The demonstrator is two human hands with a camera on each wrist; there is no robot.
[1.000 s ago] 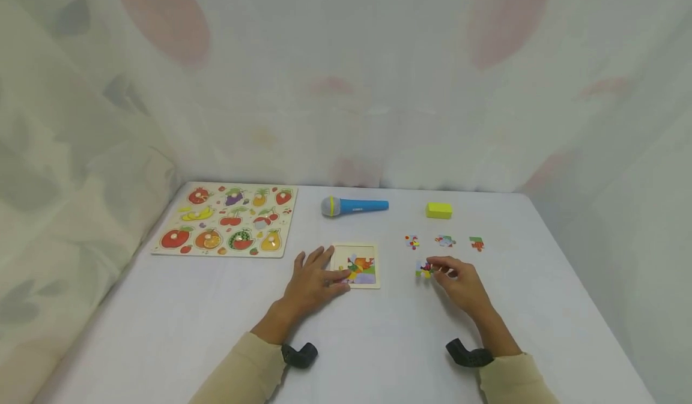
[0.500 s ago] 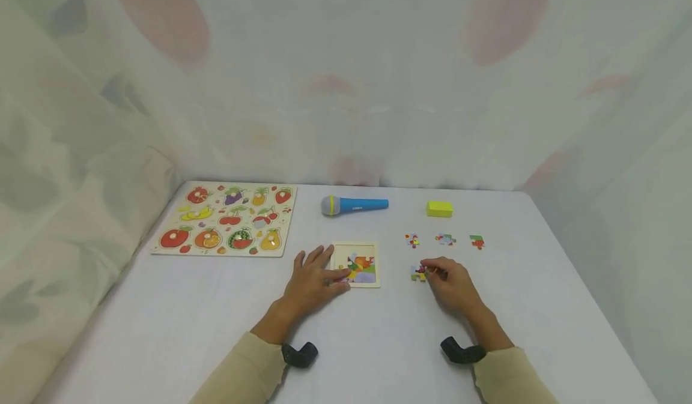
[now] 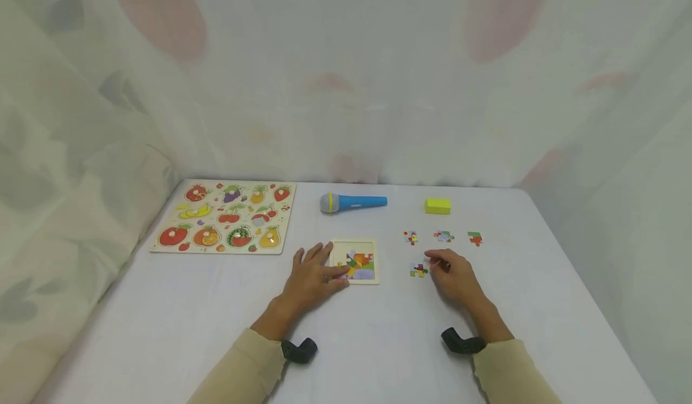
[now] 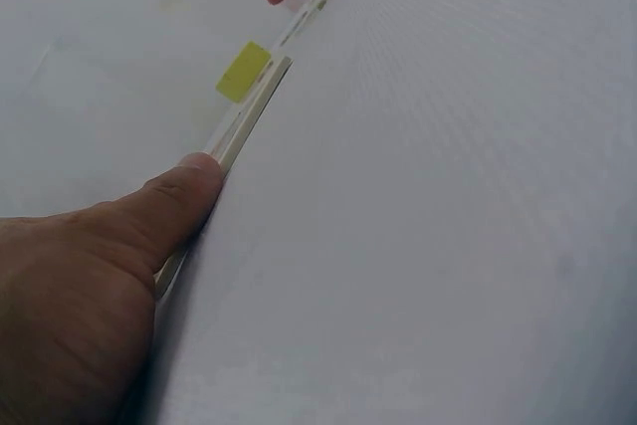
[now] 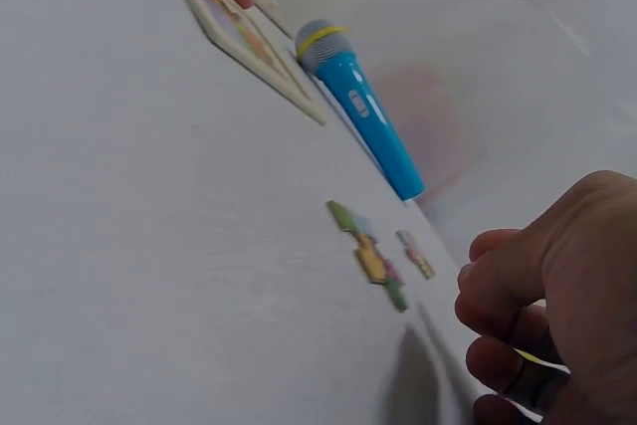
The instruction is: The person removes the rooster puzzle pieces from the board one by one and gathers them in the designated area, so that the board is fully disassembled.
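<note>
My left hand (image 3: pixel 309 283) lies with spread fingers on the left side of a square wooden puzzle tray (image 3: pixel 376 259); its thumb rests over the lower edge. Several joined jigsaw pieces (image 3: pixel 364 269) fill the tray's lower part, partly hidden by that hand. Right of the tray, a loose jigsaw piece (image 3: pixel 417 270) in yellow, green and purple lies on the table. My right hand (image 3: pixel 456 278) hovers just beside it, fingers loosely bent and holding nothing. In the right wrist view a gap shows between the fingertips (image 5: pixel 478 291) and the piece (image 5: pixel 370 258).
Behind the right hand lie three more jigsaw pieces (image 3: pixel 444 236) in a row. A yellow block (image 3: pixel 437 206) and a blue toy microphone (image 3: pixel 357 203) lie farther back. A fruit peg puzzle board (image 3: pixel 221 218) occupies the table's back left. Fabric curtains (image 3: pixel 346 92) enclose the table.
The right hand, which pinched the jigsaw piece, brought it slightly left and down, then let go of it on the table. The left hand has stayed on the tray.
</note>
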